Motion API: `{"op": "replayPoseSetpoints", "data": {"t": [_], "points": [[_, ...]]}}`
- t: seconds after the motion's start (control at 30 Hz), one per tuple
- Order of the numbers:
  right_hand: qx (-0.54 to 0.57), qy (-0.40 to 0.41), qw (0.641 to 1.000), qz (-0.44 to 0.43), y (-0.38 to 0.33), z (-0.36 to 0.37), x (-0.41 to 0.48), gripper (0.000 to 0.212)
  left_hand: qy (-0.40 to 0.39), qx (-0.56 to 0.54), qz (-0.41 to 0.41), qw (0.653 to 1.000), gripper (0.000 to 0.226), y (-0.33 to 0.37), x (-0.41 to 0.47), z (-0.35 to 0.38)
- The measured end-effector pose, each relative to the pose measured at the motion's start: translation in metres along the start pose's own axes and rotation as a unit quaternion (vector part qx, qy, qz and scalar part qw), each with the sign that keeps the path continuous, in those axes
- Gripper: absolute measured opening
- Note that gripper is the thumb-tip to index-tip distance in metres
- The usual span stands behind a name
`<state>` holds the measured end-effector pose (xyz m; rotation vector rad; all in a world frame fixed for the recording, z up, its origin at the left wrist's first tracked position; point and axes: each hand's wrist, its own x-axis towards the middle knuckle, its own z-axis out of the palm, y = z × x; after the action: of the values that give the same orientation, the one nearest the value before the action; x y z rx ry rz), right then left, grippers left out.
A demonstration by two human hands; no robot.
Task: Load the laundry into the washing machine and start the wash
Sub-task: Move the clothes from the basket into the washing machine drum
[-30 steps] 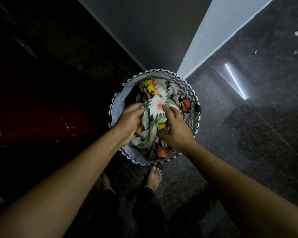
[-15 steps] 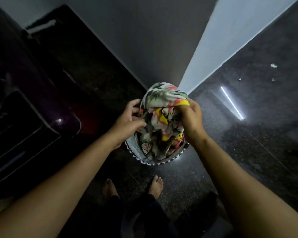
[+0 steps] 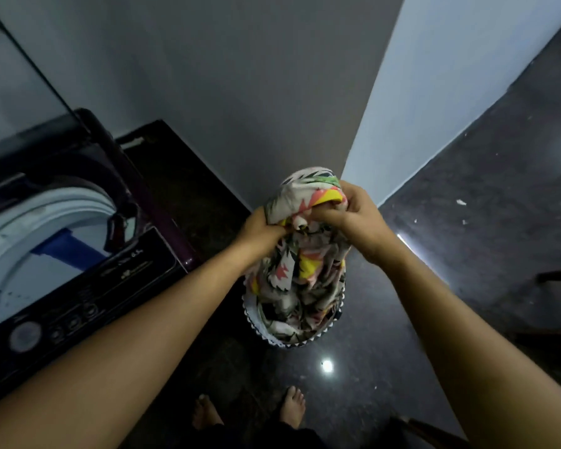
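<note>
Above the basket (image 3: 249, 307), my arms stretched forward, left hand (image 3: 260, 229) and right hand (image 3: 360, 222) clutching the floral garment (image 3: 305, 270), washing machine (image 3: 133, 270) script unreadable.

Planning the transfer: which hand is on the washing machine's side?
The left hand, gripping the floral cloth nearest the washing machine; the right hand grips its far side.
</note>
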<state>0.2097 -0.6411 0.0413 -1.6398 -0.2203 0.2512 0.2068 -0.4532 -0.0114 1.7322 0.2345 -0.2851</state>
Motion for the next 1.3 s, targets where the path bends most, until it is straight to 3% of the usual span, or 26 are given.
{"op": "replayPoseSetpoints", "data": {"t": [0.1,0.2,0.27,0.33,0.4,0.47,0.53,0.7,0.83,0.9,0.97,1.0,1.07,1.13,1.2,1.3], "points": [[-0.090,-0.001,0.996,-0.012,0.002,-0.022,-0.010,0.062,-0.011,-0.053,0.036,0.998,0.053,0.040,-0.008,-0.007],[-0.252,0.007,0.968,0.008,0.027,-0.031,-0.018,0.091,-0.043,-0.104,0.069,0.991,0.045,0.084,-0.022,-0.009],[-0.261,-0.016,0.963,0.058,0.043,-0.027,-0.025,0.090,-0.072,-0.128,0.091,0.985,0.043,0.111,-0.031,-0.008],[-0.219,-0.010,0.974,0.065,0.049,-0.014,-0.027,0.077,-0.085,-0.137,0.105,0.981,0.043,0.135,-0.041,-0.009],[-0.110,0.080,0.988,0.071,0.036,-0.002,-0.023,0.055,-0.086,-0.138,0.129,0.978,0.044,0.152,-0.049,-0.014],[-0.008,0.166,0.983,0.080,0.014,0.001,-0.015,0.032,-0.060,-0.126,0.151,0.979,0.039,0.162,-0.051,-0.028],[0.058,0.216,0.972,0.069,-0.011,-0.002,-0.010,0.023,-0.014,-0.099,0.171,0.980,0.038,0.165,-0.052,-0.048],[0.170,0.232,0.958,-0.007,-0.076,-0.016,-0.007,0.020,0.051,0.014,0.176,0.983,0.061,0.138,-0.042,-0.101],[0.237,0.220,0.945,-0.043,-0.109,-0.023,0.002,0.041,0.062,0.117,0.097,0.986,0.064,0.123,-0.040,-0.112],[0.264,0.199,0.942,-0.047,-0.120,-0.024,0.007,0.049,0.063,0.133,0.082,0.986,0.096,0.123,-0.040,-0.111],[0.268,0.170,0.946,-0.062,-0.129,-0.019,0.012,0.046,-0.006,0.149,0.142,0.978,0.128,0.129,-0.044,-0.100],[0.267,0.156,0.949,-0.067,-0.135,-0.014,0.014,0.046,-0.035,0.180,0.172,0.968,0.132,0.134,-0.046,-0.090],[0.282,0.107,0.951,-0.064,-0.148,-0.001,0.016,0.057,-0.036,0.198,0.207,0.958,0.119,0.140,-0.044,-0.069],[0.297,0.039,0.952,-0.061,-0.161,0.009,0.018,0.068,0.001,0.134,0.224,0.965,0.096,0.151,-0.043,-0.051],[0.245,0.019,0.966,-0.083,-0.168,0.008,0.020,0.060,0.059,0.052,0.241,0.967,0.080,0.166,-0.045,-0.039],[0.033,0.064,0.989,-0.131,-0.164,-0.015,0.016,0.048,0.129,-0.158,0.203,0.958,0.008,0.197,-0.057,-0.033]]}}
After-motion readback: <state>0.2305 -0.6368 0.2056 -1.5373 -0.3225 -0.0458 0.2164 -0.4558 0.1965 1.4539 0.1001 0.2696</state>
